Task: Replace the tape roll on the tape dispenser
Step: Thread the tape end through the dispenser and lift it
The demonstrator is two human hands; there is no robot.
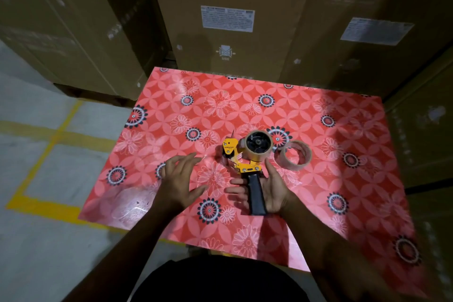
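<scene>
A grey concrete floor [36, 179] marked with yellow lines [52, 141] runs along the left edge of a bench [152, 130] covered in red floral-patterned sheeting. Near the middle of the bench, the left hand [180, 178] hovers palm down with its fingers spread, its grip fully open and holding nothing. Just to its right lies the tape dispenser [246, 160], a yellow frame with a black handle pointing toward the near edge. A tape roll [258, 144] sits mounted on the dispenser's black hub. The right hand [266, 191] cups the handle from beneath, palm up, its grip loose and mostly open, fingers uncurled on the handle's left and thumb raised on its right. A second tape roll [295, 155] lies loose on the bench, just beside the mounted roll, toward the right edge. Tall brown cardboard cartons [228, 14] bearing white labels stand beyond the far edge.
</scene>
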